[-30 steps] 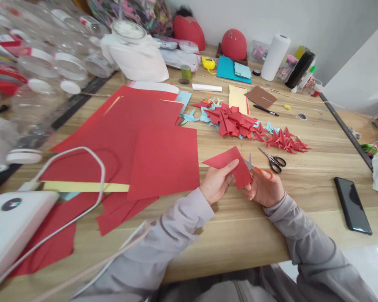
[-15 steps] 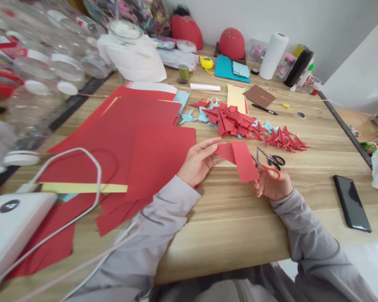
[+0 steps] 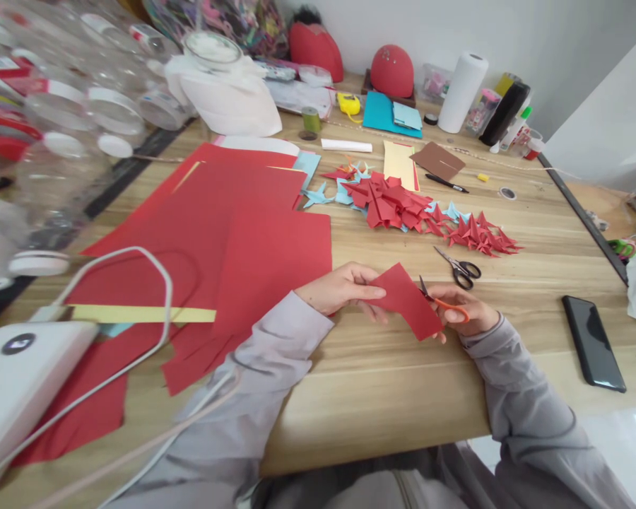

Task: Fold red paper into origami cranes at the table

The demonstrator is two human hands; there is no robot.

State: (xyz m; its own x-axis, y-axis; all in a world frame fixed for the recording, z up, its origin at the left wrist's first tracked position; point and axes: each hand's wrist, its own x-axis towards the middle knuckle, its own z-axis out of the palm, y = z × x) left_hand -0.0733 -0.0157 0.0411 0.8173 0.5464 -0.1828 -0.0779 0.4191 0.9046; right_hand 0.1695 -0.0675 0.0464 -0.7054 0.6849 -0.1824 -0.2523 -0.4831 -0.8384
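Observation:
A small piece of red paper (image 3: 410, 304) is pinched at its left end by my left hand (image 3: 342, 288), thumb on top. Orange-handled scissors (image 3: 451, 309) are in my right hand (image 3: 469, 311), their dark blades pointing up and left beside the paper's right part. Fingers of my right hand also reach the paper's lower right corner. Black-handled scissors (image 3: 463, 271) lie on the table just beyond my right hand. Large red sheets (image 3: 275, 261) are spread to the left of my left hand. Folded red paper pieces (image 3: 392, 201) are heaped with light blue ones behind both hands.
A power bank (image 3: 26, 382) with a white cable lies at the left, near clear plastic bottles (image 3: 58, 177). A black phone (image 3: 593, 343) is at the right. Along the back stand a white roll (image 3: 462, 93), a yellow tape measure (image 3: 348, 104) and blue paper (image 3: 384, 115).
The red paper has come down nearer to me and turned, its overlapping parts now looking like one piece. My left hand moved lower with it, and the orange-handled scissors shifted slightly.

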